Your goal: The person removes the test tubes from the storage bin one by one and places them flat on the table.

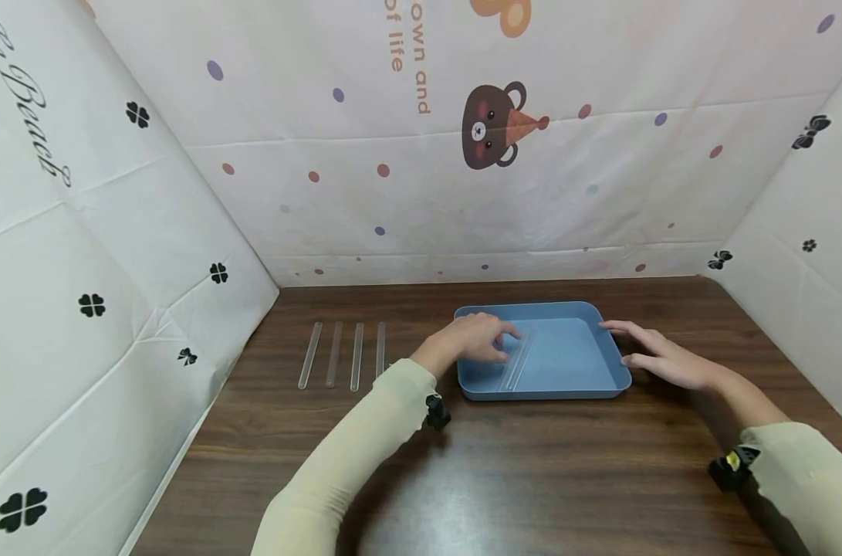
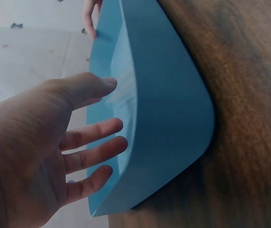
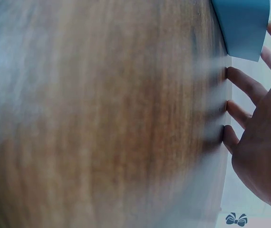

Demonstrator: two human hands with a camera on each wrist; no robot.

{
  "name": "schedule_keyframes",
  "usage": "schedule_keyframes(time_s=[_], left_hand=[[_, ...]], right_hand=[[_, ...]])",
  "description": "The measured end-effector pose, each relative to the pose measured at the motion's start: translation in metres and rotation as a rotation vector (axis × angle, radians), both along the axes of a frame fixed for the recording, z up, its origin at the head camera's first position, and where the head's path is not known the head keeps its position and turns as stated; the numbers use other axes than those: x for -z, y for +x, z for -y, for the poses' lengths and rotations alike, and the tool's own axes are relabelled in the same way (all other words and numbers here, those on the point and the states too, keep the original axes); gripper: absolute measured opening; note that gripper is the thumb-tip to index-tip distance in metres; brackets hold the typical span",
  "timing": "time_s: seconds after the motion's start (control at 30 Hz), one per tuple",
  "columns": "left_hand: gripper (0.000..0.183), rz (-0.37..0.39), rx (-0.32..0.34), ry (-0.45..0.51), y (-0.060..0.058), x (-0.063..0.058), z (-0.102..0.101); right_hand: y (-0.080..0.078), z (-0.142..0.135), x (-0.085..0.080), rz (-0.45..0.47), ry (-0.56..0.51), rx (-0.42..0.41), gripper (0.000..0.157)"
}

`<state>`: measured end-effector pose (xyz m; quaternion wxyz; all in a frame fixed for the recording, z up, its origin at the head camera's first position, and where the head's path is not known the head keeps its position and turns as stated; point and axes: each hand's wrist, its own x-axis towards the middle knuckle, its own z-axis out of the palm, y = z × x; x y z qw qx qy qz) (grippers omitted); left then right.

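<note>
A shallow blue tray (image 1: 575, 349) lies on the table, with clear, narrow, round-ended strips (image 1: 521, 361) side by side in its left part. Over the tray's left side hovers my left hand (image 1: 478, 337), thumb and fingers apart and nothing between them. The left wrist view shows those fingers spread above the near wall of the tray. My right hand (image 1: 671, 363) is at the tray's right side, thumb and index finger right at the rim. In the right wrist view its other fingertips (image 3: 228, 105) rest on the tabletop beside the tray.
Several more clear strips (image 1: 334, 355) lie in a spaced row on the dark wooden table (image 1: 504, 471), left of the tray. White printed cloth walls (image 1: 421, 201) close off the back and both sides. My left forearm crosses the table near the row.
</note>
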<state>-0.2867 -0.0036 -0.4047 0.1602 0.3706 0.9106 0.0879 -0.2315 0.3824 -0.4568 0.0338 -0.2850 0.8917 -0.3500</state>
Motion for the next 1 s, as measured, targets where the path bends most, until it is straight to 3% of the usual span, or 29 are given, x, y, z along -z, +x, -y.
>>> schedule_keyframes(time_s=[0.3, 1.0], left_hand=[[0.051, -0.001, 0.005, -0.017, 0.002, 0.012, -0.005], [0.046, -0.051, 0.035, -0.086, 0.006, 0.014, -0.011]], right_hand=[[0.0, -0.001, 0.003, -0.007, -0.012, -0.004, 0.059], [0.0, -0.001, 0.002, 0.006, 0.008, 0.012, 0.059]])
